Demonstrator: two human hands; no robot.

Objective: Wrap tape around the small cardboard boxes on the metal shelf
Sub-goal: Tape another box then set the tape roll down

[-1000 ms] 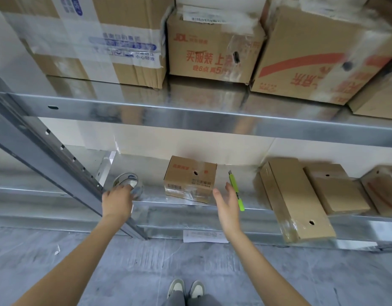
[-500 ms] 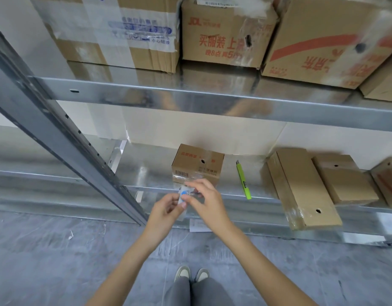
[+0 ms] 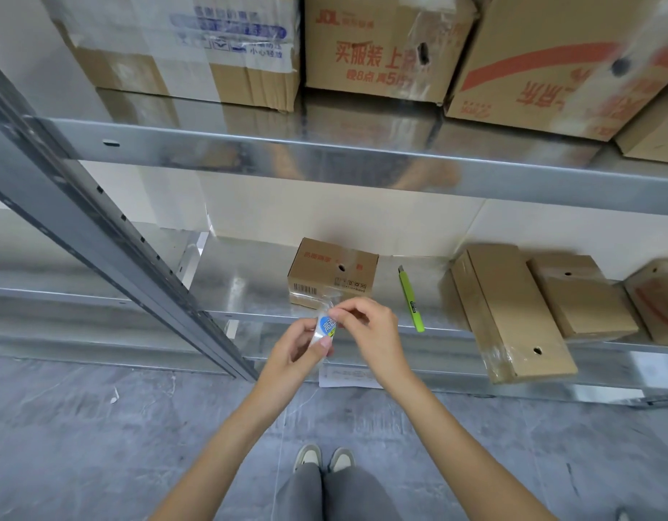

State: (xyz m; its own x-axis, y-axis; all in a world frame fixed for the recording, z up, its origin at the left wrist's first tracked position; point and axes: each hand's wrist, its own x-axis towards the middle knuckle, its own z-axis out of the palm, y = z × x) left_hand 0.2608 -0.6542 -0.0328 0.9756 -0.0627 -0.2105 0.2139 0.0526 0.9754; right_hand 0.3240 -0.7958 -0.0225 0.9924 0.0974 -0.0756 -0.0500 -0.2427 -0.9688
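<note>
A small cardboard box [image 3: 332, 272] with a barcode and a round hole stands on the lower metal shelf [image 3: 249, 283]. In front of the shelf edge, below the box, my left hand [image 3: 294, 351] grips a roll of clear tape [image 3: 324, 329] with a blue label. My right hand [image 3: 370, 332] pinches at the top of the roll with thumb and fingertips. To the right on the same shelf lie a long flat box [image 3: 512, 317] and two more small boxes [image 3: 584, 298], [image 3: 655, 298].
A green utility knife [image 3: 411, 298] lies on the shelf between the small box and the long box. A slanted metal upright [image 3: 110, 235] crosses the left. Large cartons [image 3: 385, 47] fill the upper shelf. A paper sheet [image 3: 349, 376] lies under the shelf; my feet [image 3: 323, 456] stand on grey floor.
My left hand picked the tape roll up from the shelf's left side and brought it to the middle. My right hand came over to pinch the roll. The view has shifted closer.
</note>
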